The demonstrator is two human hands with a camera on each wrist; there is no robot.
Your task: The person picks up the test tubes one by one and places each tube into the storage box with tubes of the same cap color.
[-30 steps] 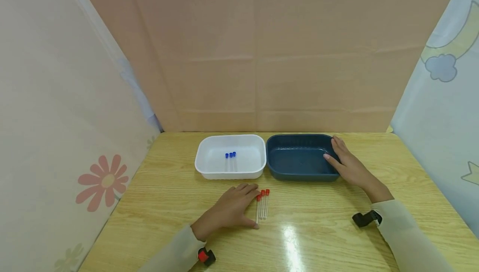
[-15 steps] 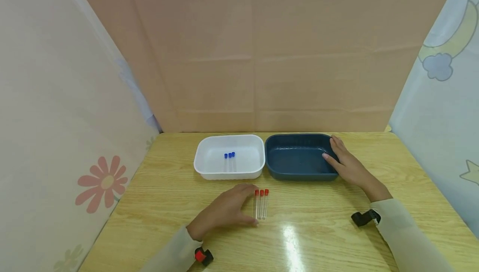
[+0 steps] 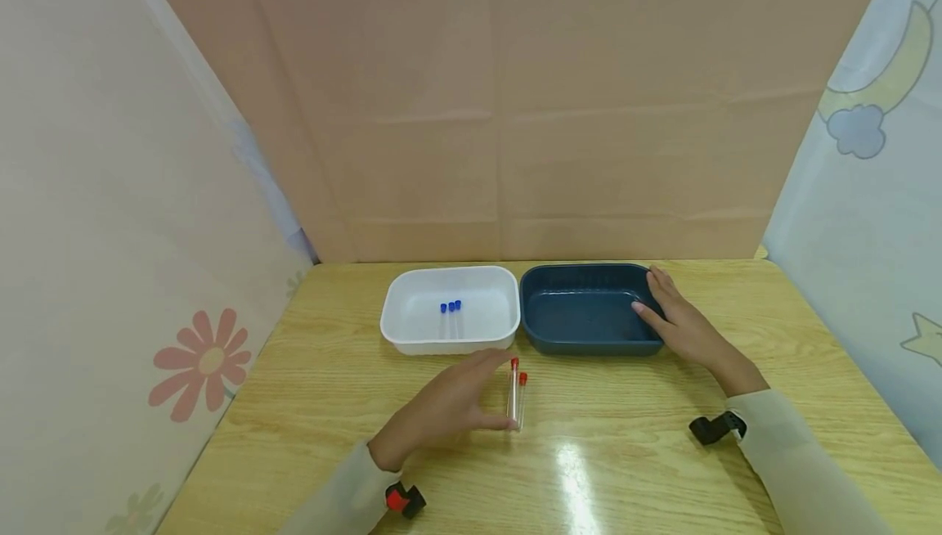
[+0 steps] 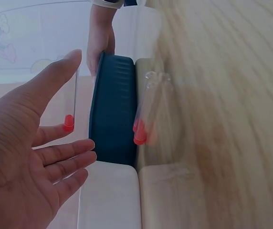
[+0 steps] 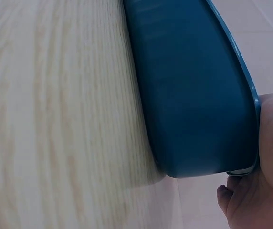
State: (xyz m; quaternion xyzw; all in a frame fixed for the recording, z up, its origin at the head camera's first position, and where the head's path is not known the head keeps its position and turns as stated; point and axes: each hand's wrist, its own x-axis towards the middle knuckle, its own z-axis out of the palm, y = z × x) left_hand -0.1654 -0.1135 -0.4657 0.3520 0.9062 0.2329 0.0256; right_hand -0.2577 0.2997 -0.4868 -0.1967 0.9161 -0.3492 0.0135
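My left hand (image 3: 445, 406) pinches a clear test tube with a red cap (image 3: 513, 388) lengthwise between thumb and index finger. In the left wrist view its cap (image 4: 68, 123) meets the index fingertip, and the tube is raised off the table. Red-capped test tubes (image 4: 140, 131) lie on the wood close by; in the head view one tube (image 3: 522, 397) shows just right of the held one. My right hand (image 3: 686, 329) rests on the right end of a dark blue bin (image 3: 592, 348), thumb over the rim and fingers outside.
A white bin (image 3: 450, 347) stands against the left side of the blue one, with 3 blue-capped test tubes (image 3: 451, 307) inside. Behind the wooden table (image 3: 309, 404) rises a brown paper screen (image 3: 500, 150). Printed white cloth (image 3: 88, 232) hangs at both sides.
The left thumb and index finger have taken hold of one red-capped tube and raised it from the table beside the others. The right hand stays on the blue bin.
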